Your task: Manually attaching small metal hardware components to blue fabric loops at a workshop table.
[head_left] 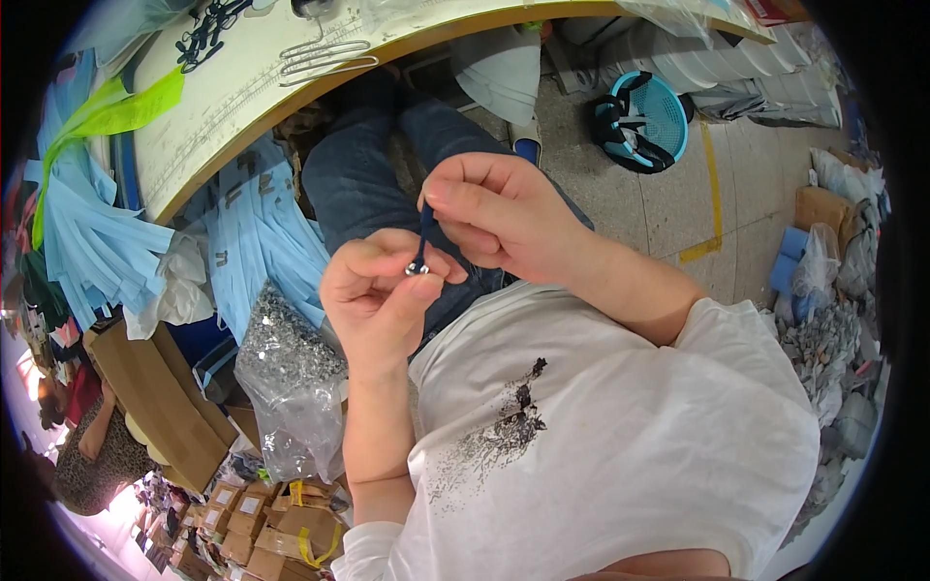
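Above my lap, my left hand [378,295] pinches a small shiny metal piece [418,268] between thumb and fingertips. A narrow dark blue strap [426,229] runs up from that piece. Its upper end sits between the thumb and bent fingers of my right hand [489,208], so the strap stands nearly upright between both hands. Whether the metal piece is fastened to the strap is too small to tell. Light blue strips [257,242] hang beside my left hand, and a clear plastic bag [286,373] full of small shiny metal pieces lies below them.
A curved-edge white table [232,97] holds bent metal wire [325,63] and dark straps [205,34]. A turquoise basket [668,111] stands on the floor at the far right. Cardboard boxes [291,537] and another person's arm [95,431] are at the lower left.
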